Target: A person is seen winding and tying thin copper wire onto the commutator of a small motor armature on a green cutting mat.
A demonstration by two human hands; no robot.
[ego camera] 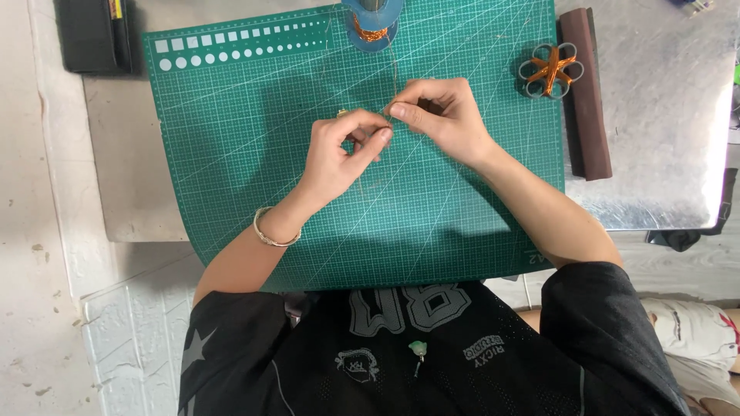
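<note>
Both my hands meet over the middle of a green cutting mat [254, 154]. My left hand [339, 154], with a silver bracelet on its wrist, pinches a thin copper wire between thumb and forefinger. My right hand [443, 115] pinches the same wire [392, 77] just to the right. The wire runs up from my fingers to a blue spool of copper wire [372, 23] at the mat's far edge. A small yellowish piece shows just left of my left thumb; I cannot tell what it is.
A flower-shaped piece of wire loops with copper wrapping [550, 71] lies at the mat's right edge. A dark brown long strip [586, 100] lies beside it on the metal table [663, 131]. A black case [92, 35] sits at the far left.
</note>
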